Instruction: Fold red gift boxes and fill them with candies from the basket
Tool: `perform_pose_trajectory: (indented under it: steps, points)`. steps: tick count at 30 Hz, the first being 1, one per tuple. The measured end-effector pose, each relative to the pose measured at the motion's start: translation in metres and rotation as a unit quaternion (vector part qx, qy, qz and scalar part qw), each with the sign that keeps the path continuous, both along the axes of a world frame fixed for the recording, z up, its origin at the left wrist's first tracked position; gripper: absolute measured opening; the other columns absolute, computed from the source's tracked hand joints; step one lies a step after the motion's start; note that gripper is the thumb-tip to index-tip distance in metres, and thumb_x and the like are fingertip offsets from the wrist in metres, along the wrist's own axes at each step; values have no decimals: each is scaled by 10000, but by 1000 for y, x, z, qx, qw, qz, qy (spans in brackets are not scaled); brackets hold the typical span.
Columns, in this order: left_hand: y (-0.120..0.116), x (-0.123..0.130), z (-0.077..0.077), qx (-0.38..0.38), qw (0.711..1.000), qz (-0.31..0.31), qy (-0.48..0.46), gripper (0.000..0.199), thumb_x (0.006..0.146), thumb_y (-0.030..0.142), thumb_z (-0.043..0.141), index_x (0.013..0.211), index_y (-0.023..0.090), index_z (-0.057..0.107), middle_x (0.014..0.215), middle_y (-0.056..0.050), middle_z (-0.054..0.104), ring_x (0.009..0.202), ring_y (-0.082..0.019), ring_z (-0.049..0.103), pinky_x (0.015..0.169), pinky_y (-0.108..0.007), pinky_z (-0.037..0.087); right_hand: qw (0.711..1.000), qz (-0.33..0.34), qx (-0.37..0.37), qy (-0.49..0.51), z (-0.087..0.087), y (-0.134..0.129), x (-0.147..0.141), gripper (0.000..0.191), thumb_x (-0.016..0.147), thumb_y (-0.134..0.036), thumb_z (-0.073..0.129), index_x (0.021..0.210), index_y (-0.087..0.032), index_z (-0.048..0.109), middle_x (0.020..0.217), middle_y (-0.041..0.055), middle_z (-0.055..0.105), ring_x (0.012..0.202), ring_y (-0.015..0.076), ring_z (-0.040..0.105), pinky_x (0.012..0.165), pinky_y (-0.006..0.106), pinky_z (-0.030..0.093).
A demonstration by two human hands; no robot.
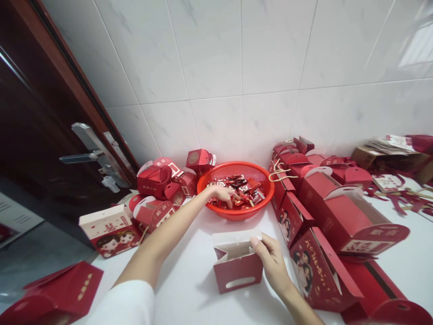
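Note:
My left hand (223,194) reaches into a red plastic colander (202,185) and touches the wrapped candies (253,192) heaped in it. Its fingers point down among the wrappers, so whether they grip any is hidden. My right hand (270,259) pinches the right top edge of a small dark-red gift box (238,273). That box stands on the white table in front of the colander with its top open, showing a white inside and a light oval slot on the near face.
Folded red gift boxes (154,180) crowd the table's left side. More red boxes (341,212) line the right side, some open. Dark-red ribbons (399,198) and a cardboard box (375,155) lie far right. A tiled wall stands behind; a door handle (88,155) is at left.

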State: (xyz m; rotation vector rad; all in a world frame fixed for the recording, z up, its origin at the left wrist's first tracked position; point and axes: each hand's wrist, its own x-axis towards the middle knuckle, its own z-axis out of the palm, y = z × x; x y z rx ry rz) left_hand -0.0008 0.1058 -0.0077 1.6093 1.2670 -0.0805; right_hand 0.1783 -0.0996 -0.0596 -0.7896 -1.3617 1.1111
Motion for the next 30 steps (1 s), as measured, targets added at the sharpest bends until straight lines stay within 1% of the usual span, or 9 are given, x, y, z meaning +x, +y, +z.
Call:
perform_pose_trajectory:
  steps: [2, 6, 10, 13, 15, 20, 24, 27, 30]
  points:
    - [1, 1, -5, -3, 998, 46, -47, 458, 593, 67, 758, 1025, 219, 747, 680, 19, 722, 571, -168, 679, 499, -206, 513, 1000, -3, 3, 0, -1, 0, 0, 436, 948, -455, 512, 609, -183, 474, 597, -36, 376, 570, 106, 315, 538, 222, 297]
    - [1, -1, -6, -35, 984, 121, -122, 362, 709, 127, 757, 1059, 179, 684, 724, -23, 726, 653, -190, 728, 611, -271, 588, 1000, -8, 4, -4, -1, 2, 0, 436, 940, -454, 519, 603, -186, 451, 597, -38, 365, 571, 104, 312, 540, 219, 300]
    - [-1, -3, -4, -47, 967, 175, -178, 355, 722, 117, 781, 1050, 169, 653, 857, -63, 750, 730, -204, 749, 656, -311, 616, 1000, -6, 0, -3, 0, 2, -1, 431, 937, -454, 516, 605, -183, 471, 597, -29, 393, 575, 110, 336, 544, 224, 315]
    - [-2, -1, -2, -29, 953, 208, -218, 382, 739, 115, 780, 1087, 176, 636, 964, -78, 745, 778, -213, 756, 651, -317, 624, 1000, -6, -2, -4, 0, 1, -1, 434, 934, -461, 518, 604, -183, 475, 594, -27, 402, 574, 113, 348, 546, 225, 327]
    - [-1, 0, -2, -6, 942, 231, -242, 401, 756, 128, 777, 1123, 175, 622, 994, -82, 737, 777, -211, 759, 642, -307, 622, 1000, -7, -3, -7, 0, 0, -1, 436, 935, -466, 517, 607, -182, 478, 595, -26, 410, 576, 113, 357, 550, 225, 335]
    - [6, -4, -6, 91, 903, 305, -287, 397, 820, 169, 737, 1190, 161, 594, 857, -39, 720, 639, -133, 718, 558, -198, 551, 1000, -6, -2, -7, 0, -1, 0, 445, 934, -473, 521, 603, -176, 504, 594, -21, 435, 573, 116, 375, 548, 226, 350]
    - [10, -14, -5, 160, 868, 357, -306, 374, 793, 149, 753, 1141, 152, 617, 760, 10, 693, 532, -76, 632, 495, -155, 476, 1000, -6, -9, -8, 0, -2, 0, 446, 928, -484, 526, 607, -175, 512, 601, -15, 455, 578, 122, 398, 559, 228, 365]
    - [8, -18, -4, 170, 860, 363, -317, 318, 788, 169, 762, 1078, 141, 634, 714, 9, 691, 487, -68, 581, 467, -158, 450, 1000, -4, -11, -13, 0, -2, 0, 453, 930, -498, 518, 610, -178, 492, 602, -17, 450, 581, 121, 399, 564, 227, 367]
    - [6, -20, -3, 158, 862, 358, -322, 237, 825, 259, 745, 1000, 131, 647, 692, -12, 694, 482, -75, 570, 453, -165, 440, 1000, -1, -7, -18, -1, -1, 0, 449, 934, -494, 514, 614, -180, 481, 602, -20, 438, 581, 118, 387, 562, 225, 359]
